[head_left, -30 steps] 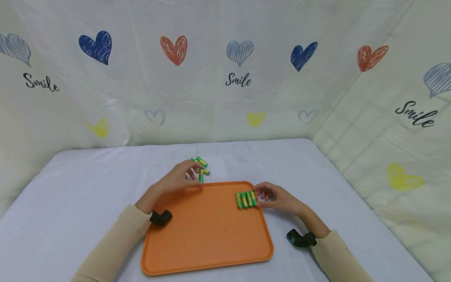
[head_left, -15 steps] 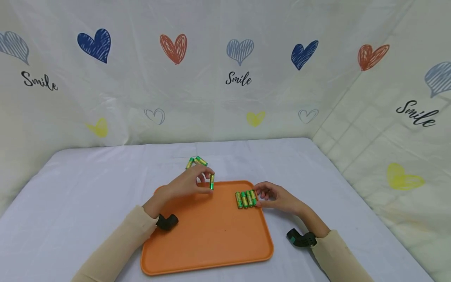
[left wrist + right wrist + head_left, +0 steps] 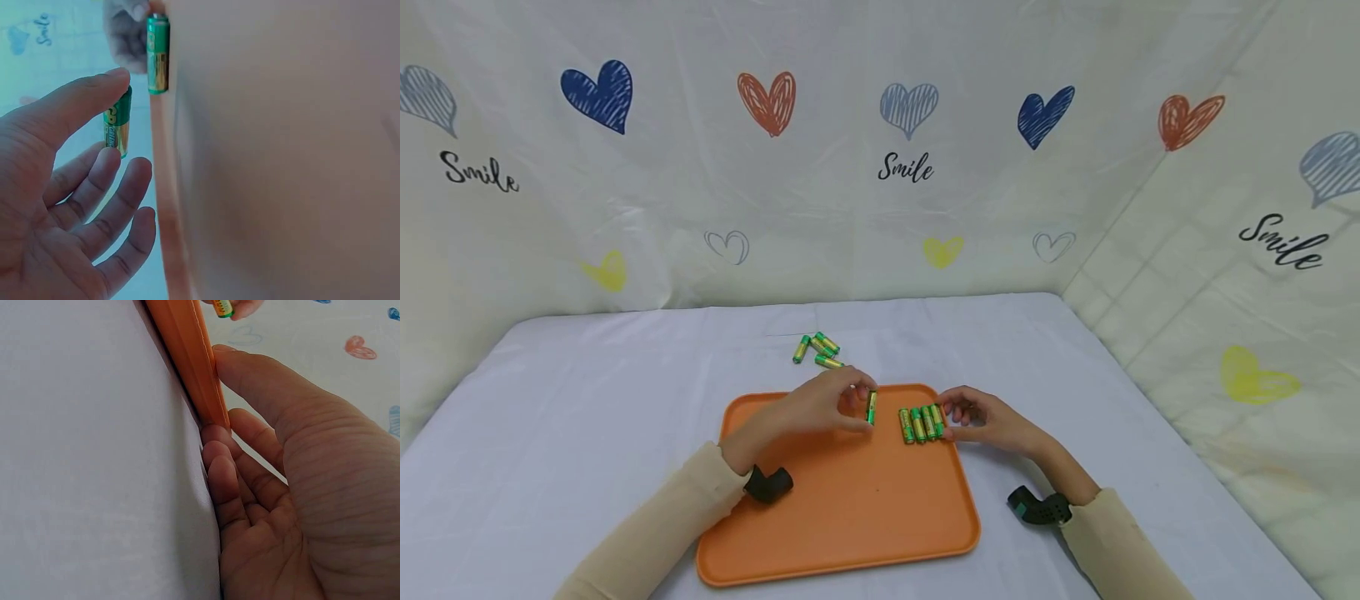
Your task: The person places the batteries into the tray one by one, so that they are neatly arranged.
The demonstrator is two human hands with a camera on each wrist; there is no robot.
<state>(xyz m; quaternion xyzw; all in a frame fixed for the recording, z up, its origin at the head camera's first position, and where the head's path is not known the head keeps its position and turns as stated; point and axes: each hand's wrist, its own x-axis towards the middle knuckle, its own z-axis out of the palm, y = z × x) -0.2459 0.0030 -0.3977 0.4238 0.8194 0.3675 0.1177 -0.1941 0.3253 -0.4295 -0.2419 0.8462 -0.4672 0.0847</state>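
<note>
My left hand (image 3: 823, 404) holds a green-and-gold battery (image 3: 871, 407) upright between thumb and fingertips, above the back of the orange tray (image 3: 850, 500). In the left wrist view the held battery (image 3: 117, 128) is partly covered by the thumb, with the other fingers loosely bent. Several batteries (image 3: 919, 424) stand side by side at the tray's back right. Beside them, my right hand (image 3: 992, 423) is at the tray's right rim. In the right wrist view its thumb rests on the rim (image 3: 194, 362), with curled fingertips against the rim's outer side.
Several loose batteries (image 3: 817, 347) lie on the white-covered table (image 3: 587, 392) behind the tray. A white curtain (image 3: 835, 192) with printed hearts hangs behind the table and along the right. Black wrist devices (image 3: 1039, 506) are on both arms.
My left hand has carried one battery from the loose group rightward and forward over the tray, toward the standing row. The right hand has stayed in place at the rim.
</note>
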